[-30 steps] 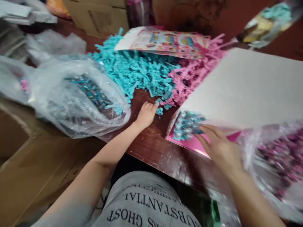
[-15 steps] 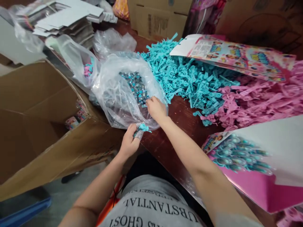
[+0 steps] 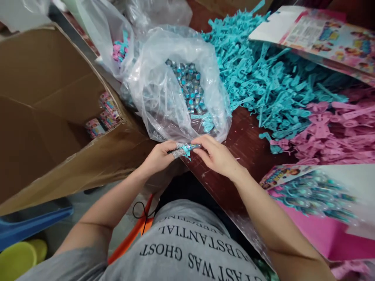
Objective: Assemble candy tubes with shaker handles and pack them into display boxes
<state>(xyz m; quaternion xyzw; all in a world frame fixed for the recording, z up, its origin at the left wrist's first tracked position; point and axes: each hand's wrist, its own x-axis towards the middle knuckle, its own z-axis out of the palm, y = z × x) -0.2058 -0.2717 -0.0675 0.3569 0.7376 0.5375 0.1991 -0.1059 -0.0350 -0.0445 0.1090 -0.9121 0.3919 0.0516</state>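
Observation:
My left hand (image 3: 162,155), with grey wrapping on its finger and thumb, is closed around a small teal plastic piece (image 3: 186,150). From the right, my right hand (image 3: 213,154) pinches a small tube with a dark end (image 3: 195,146), which meets the teal piece. The two hands are almost touching, low over the table edge. Just beyond them a clear plastic bag (image 3: 152,86) lies open, holding many small tubes with blue ends (image 3: 191,88). A few teal pieces (image 3: 207,121) lie at the bag's near side.
A large open cardboard box (image 3: 38,113) stands left, small printed packs (image 3: 107,113) inside. Teal pieces (image 3: 263,82) and pink pieces (image 3: 331,128) are heaped right, with printed card (image 3: 331,43) on top. A pink and white box (image 3: 307,230) holds filled teal items (image 3: 316,195).
My right hand has come out of the bag toward my left hand, now with a small tube in its fingers. The view has shifted closer and downward.

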